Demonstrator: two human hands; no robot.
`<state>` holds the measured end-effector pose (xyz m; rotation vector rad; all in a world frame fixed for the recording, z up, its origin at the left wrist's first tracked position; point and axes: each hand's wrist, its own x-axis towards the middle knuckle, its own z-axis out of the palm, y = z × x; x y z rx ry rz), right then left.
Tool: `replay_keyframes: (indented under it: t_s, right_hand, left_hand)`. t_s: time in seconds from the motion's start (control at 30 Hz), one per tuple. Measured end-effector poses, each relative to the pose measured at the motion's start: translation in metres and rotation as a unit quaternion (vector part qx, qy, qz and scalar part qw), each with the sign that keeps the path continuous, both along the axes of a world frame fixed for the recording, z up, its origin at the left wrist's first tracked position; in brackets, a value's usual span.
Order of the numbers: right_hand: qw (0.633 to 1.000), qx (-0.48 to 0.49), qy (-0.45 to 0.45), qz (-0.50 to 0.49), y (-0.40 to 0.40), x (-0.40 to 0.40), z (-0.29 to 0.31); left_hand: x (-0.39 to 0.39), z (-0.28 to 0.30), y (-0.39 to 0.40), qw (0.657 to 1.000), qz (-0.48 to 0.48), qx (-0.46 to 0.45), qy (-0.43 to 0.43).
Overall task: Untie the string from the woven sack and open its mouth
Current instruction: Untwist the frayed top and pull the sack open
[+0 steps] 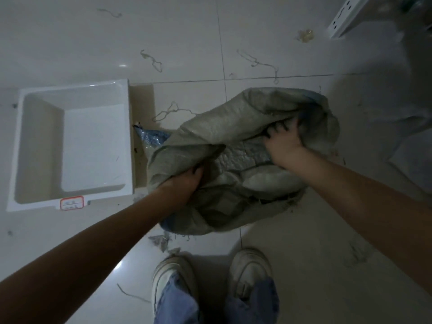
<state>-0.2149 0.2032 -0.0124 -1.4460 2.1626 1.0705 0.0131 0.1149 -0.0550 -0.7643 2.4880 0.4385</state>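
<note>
A grey-green woven sack point(224, 122) stands on the tiled floor in front of my feet. Its mouth gapes wide, with the cloth rolled outward around it. Inside I see a shiny quilted liner point(240, 155) and something pale below it. My left hand point(184, 181) grips the near-left edge of the mouth. My right hand point(284, 141) grips the far-right edge, fingers curled over the fabric. No string is around the sack's mouth. Several loose strings lie on the floor beyond it, one point(170, 112) just left of the sack.
A white plastic bin point(72, 90) with a red-bordered label sits open to the left of the sack. A blue plastic scrap point(152, 136) lies between them. My white shoes point(250, 270) stand just below the sack. A white perforated metal rail point(346, 17) lies at the top right.
</note>
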Motion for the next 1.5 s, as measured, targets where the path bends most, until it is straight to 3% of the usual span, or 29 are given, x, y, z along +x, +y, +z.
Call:
replay_keyframes:
  t_s: [0.07, 0.17, 0.27, 0.37, 0.47, 0.53, 0.6, 0.7, 0.8, 0.83, 0.9, 1.03, 1.2, 1.5]
  right_hand:
    - [0.997, -0.053, -0.029, 0.038, -0.01, 0.033, 0.005]
    - [0.978, -0.109, -0.163, 0.075, -0.012, 0.068, -0.004]
    - [0.96, -0.016, -0.276, 0.036, 0.005, 0.074, -0.026]
    - [0.964, 0.046, -0.235, 0.113, 0.031, 0.066, -0.042]
    - [0.96, 0.042, -0.234, 0.147, 0.057, 0.048, -0.046]
    - [0.958, 0.027, -0.247, 0.145, 0.072, 0.036, -0.048]
    - [0.958, 0.018, -0.259, 0.123, 0.081, 0.029, -0.05]
    - [0.956, 0.031, -0.28, 0.082, 0.08, 0.027, -0.046]
    - [0.944, -0.07, -0.322, 0.003, 0.052, 0.033, -0.036]
    - [0.935, -0.121, -0.332, -0.033, 0.038, 0.033, -0.034]
    - [0.923, -0.171, -0.333, -0.09, 0.012, 0.029, -0.032]
    - [0.954, -0.133, -0.234, -0.13, -0.011, 0.005, -0.027]
    - [0.971, -0.079, -0.175, -0.144, -0.008, -0.036, -0.022]
    - [0.965, -0.061, -0.199, -0.159, -0.008, -0.019, -0.027]
  left_hand:
    - [-0.02, 0.01, 0.007, 0.995, -0.088, -0.037, -0.012]
    - [-0.045, 0.008, 0.002, 0.995, -0.083, -0.059, -0.025]
    - [-0.05, 0.002, -0.017, 0.988, -0.107, -0.088, -0.065]
    - [-0.044, 0.011, -0.045, 0.99, -0.091, -0.085, -0.06]
    - [-0.035, 0.011, -0.082, 0.988, -0.097, -0.095, -0.068]
    - [-0.029, 0.006, -0.105, 0.997, -0.055, -0.044, -0.042]
    - [-0.024, -0.006, -0.118, 0.999, -0.023, -0.026, -0.005]
    - [-0.021, -0.006, -0.119, 0.989, -0.116, -0.095, -0.012]
    - [-0.029, 0.0, -0.088, 0.979, -0.166, -0.115, 0.031]
    - [-0.037, 0.006, -0.076, 0.973, -0.197, -0.125, 0.009]
    - [-0.049, 0.008, -0.05, 0.98, -0.149, -0.111, -0.073]
    - [-0.051, 0.001, -0.026, 0.974, -0.153, -0.094, -0.134]
    - [-0.031, -0.022, -0.033, 0.988, -0.109, 0.012, -0.112]
    - [-0.038, -0.003, -0.049, 0.993, -0.085, 0.044, -0.072]
